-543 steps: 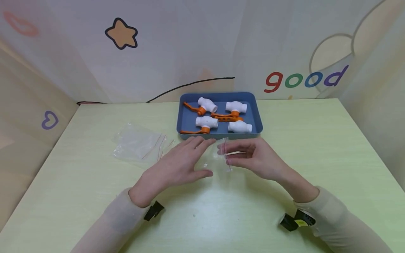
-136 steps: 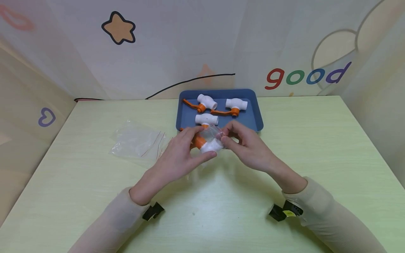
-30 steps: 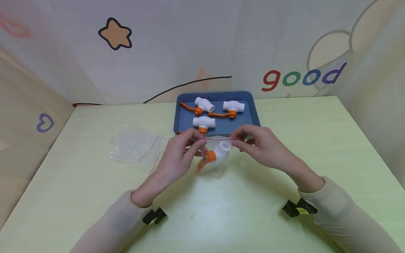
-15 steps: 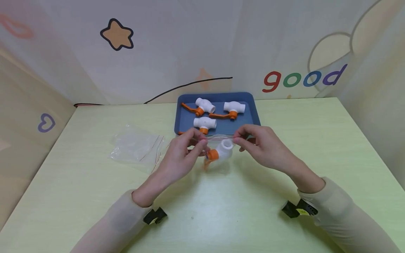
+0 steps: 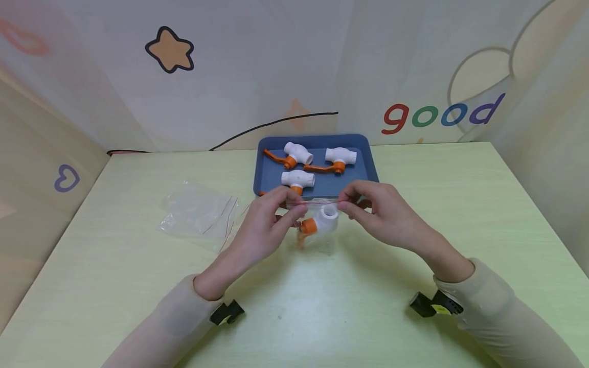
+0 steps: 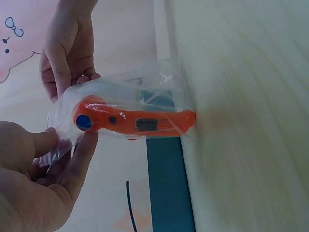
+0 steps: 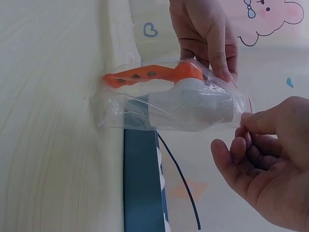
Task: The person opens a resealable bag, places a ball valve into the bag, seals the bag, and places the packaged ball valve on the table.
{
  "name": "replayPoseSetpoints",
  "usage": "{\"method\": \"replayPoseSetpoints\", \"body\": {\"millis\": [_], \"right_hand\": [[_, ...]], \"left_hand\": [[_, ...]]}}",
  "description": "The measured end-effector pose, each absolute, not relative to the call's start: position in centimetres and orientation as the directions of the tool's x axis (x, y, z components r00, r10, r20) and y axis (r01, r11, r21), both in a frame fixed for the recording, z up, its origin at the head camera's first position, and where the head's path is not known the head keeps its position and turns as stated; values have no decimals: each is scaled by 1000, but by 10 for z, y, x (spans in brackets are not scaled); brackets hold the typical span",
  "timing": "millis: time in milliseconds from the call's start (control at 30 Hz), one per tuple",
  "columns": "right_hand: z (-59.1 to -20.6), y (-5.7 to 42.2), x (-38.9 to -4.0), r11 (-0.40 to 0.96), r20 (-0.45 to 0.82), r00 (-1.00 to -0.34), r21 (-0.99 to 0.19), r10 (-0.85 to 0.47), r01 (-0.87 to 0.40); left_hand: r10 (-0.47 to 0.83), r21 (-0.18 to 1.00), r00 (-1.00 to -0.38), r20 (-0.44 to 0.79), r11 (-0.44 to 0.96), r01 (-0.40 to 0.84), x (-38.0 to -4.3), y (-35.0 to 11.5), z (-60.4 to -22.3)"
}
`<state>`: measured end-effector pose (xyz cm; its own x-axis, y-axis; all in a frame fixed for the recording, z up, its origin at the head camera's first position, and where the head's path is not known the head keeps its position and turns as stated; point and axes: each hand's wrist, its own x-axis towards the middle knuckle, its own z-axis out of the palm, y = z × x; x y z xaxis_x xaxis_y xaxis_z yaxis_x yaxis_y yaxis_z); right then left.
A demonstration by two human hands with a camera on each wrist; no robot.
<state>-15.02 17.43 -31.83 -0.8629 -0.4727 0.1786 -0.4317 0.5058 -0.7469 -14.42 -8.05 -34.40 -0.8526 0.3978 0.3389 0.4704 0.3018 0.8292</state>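
Observation:
A white ball valve (image 5: pixel 327 219) with an orange lever handle (image 6: pixel 140 121) sits inside a clear zip-lock bag (image 7: pixel 130 113). The bag hangs just in front of the tray, its red-lined mouth stretched between both hands. My left hand (image 5: pixel 267 220) pinches the left end of that mouth between thumb and forefinger. At the other end, my right hand (image 5: pixel 379 212) pinches the corner with thumb and forefinger, its other fingers curled loosely. In the left wrist view, a left fingertip touches the bag beside the blue-capped end of the handle.
The blue tray (image 5: pixel 317 143) stands against the back wall with three more ball valves in it, one a white valve (image 5: pixel 340 155) at the right. Several flat clear bags (image 5: pixel 198 209) lie on the table (image 5: pixel 460 214) to the left.
Earlier, four valves lay in the tray and the bag was held without one. One valve is now bagged. Over the last second, the left fingers have slid slightly rightward along the bag's mouth.

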Motion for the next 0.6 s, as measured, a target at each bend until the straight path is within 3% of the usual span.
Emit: {"method": "replayPoseSetpoints", "body": {"millis": [600], "right_hand": [[-325,174,-155,463,261,-831,-730,-492,-503]], "left_hand": [[434,901,-860,268,204,383,-145,-79,-341]]}}
